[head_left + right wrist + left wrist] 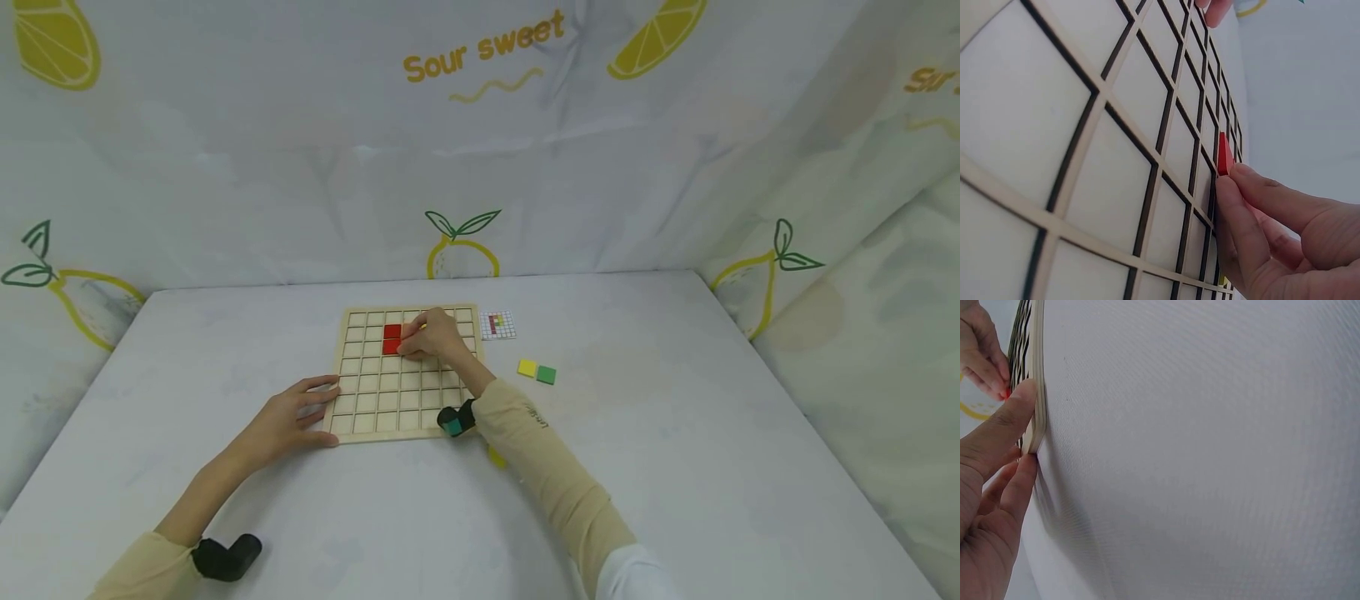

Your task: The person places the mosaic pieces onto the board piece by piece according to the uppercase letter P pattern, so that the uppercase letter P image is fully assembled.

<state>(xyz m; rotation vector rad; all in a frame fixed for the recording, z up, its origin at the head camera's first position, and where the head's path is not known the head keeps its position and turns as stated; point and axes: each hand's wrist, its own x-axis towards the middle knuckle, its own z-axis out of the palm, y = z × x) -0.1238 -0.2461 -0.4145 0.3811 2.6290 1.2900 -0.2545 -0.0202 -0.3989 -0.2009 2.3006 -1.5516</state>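
Note:
A wooden grid board lies flat on the white table. My right hand is over its upper middle, thumb and fingertips pinching a red tile that stands tilted at the grid in the right wrist view. In the head view two red tiles show left of those fingertips, the upper red tile lying in a cell. A bit of yellow peeks out by the right fingers, mostly hidden. My left hand rests its extended fingers and thumb against the board's left edge and near corner.
Right of the board lies a small pattern card, with a yellow tile and a green tile nearer. Another yellow piece is partly hidden by the right sleeve. A lemon-printed sheet hangs behind the table.

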